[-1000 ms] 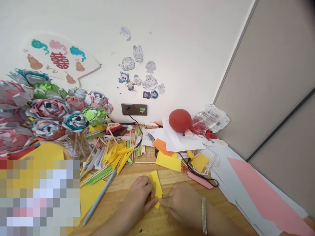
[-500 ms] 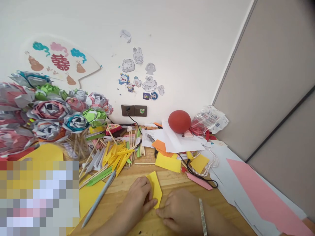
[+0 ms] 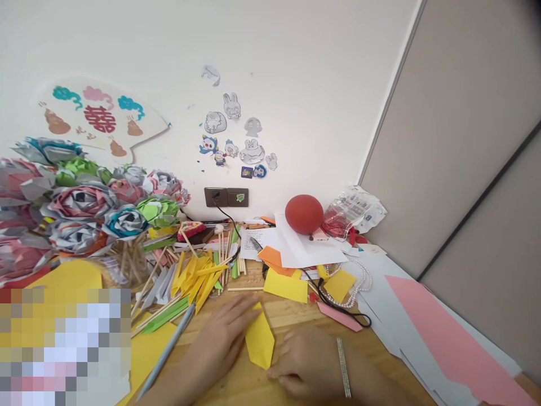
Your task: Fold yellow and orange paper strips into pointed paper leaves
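A folded yellow paper (image 3: pixel 260 339) lies on the wooden table between my hands, its lower end pointed. My left hand (image 3: pixel 226 332) rests flat along the paper's left edge, fingers stretched out and touching its upper part. At the lower right, my right hand (image 3: pixel 302 361) has its fingers curled, with a fingertip at the paper's bottom point. A beaded bracelet (image 3: pixel 343 367) is round my right wrist. What my right fingers pinch, if anything, is too small to tell.
Yellow strips (image 3: pixel 196 276) and wooden sticks lie beyond my left hand, near a grey pen (image 3: pixel 169 349). Paper flowers (image 3: pixel 84 203) crowd the left. Farther back are a red balloon (image 3: pixel 304 214), white sheets and a black cable (image 3: pixel 338 301). Pink paper (image 3: pixel 448 332) lies right.
My left hand has opened from its curled grip and moved slightly left, showing more of the yellow paper. My right hand stays near the bottom point. The view has shifted slightly.
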Available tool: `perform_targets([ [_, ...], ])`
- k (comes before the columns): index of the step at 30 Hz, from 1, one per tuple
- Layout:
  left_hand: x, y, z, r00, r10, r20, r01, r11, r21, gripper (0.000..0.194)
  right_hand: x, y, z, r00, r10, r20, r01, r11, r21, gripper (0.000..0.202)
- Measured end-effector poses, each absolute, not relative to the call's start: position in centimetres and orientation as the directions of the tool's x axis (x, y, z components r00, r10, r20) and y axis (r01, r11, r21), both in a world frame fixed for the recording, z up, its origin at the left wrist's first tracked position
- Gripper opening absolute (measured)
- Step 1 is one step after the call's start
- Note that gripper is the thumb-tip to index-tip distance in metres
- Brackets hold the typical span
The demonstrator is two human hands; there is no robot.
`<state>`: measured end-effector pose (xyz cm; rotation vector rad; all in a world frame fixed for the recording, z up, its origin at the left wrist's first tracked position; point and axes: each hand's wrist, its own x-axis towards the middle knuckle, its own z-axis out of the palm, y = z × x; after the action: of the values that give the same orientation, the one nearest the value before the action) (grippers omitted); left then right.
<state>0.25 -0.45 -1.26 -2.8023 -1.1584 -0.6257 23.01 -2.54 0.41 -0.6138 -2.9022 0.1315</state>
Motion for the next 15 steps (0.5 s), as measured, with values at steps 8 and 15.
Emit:
perform_targets([
  [8,0.9,-1.1,-1.6,0.646,0.687,0.332,0.739,-0.672,-0.048,0.026,24.3,-0.8,1.1,-0.774,0.599,0.204,0.628,0.767,0.129,0.015],
  [15,1.9,-2.5,0.4,0.445,0.877,0.178,0.807,-0.480,0.344,0.039,21.4,-2.0,-0.5,-0.768,0.444,0.461,0.561,0.814,0.150,0.010],
])
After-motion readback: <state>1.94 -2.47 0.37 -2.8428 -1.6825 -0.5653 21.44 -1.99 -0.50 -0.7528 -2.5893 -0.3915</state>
